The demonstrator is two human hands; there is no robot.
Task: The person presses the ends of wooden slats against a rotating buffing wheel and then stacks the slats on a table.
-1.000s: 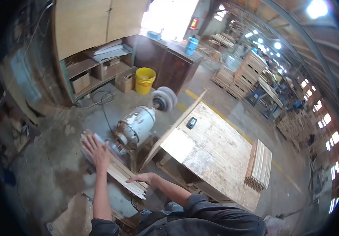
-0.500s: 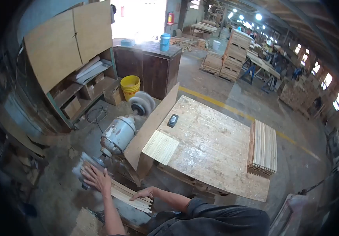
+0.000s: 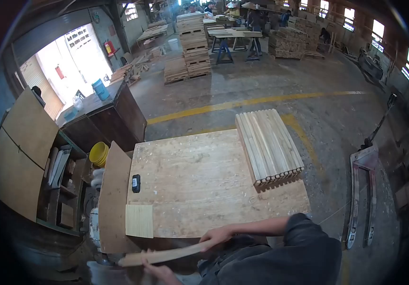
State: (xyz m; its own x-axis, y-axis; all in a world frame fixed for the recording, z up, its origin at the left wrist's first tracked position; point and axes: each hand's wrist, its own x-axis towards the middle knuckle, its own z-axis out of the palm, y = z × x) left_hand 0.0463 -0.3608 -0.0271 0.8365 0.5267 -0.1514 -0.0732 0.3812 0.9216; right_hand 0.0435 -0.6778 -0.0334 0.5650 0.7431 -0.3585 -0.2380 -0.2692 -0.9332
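A narrow bundle of pale wooden slats [image 3: 178,254] spans between my two hands at the near edge of the table, tilted slightly up to the right. My right hand [image 3: 216,236] is closed around its right end. Nearer the left end, my left hand [image 3: 159,271] grips it from below, with fingertips showing above the wood; motion blurs them. The far left end lies close to a blurred grey buffing wheel [image 3: 104,272] at the bottom left. I cannot count the slats in the bundle.
The wooden table [image 3: 190,175] bears a stack of slats [image 3: 268,147], a thin ribbed panel [image 3: 139,221] and a small black device [image 3: 136,183]. An upright board [image 3: 115,199] stands between table and grinder motor [image 3: 94,225]. A pallet jack [image 3: 363,190] is at right.
My view has swung right. Both hands have lifted the slats from the wheel side, turning them from a fanned spread to a narrow edge-on bundle. My left hand has moved from above to below them.
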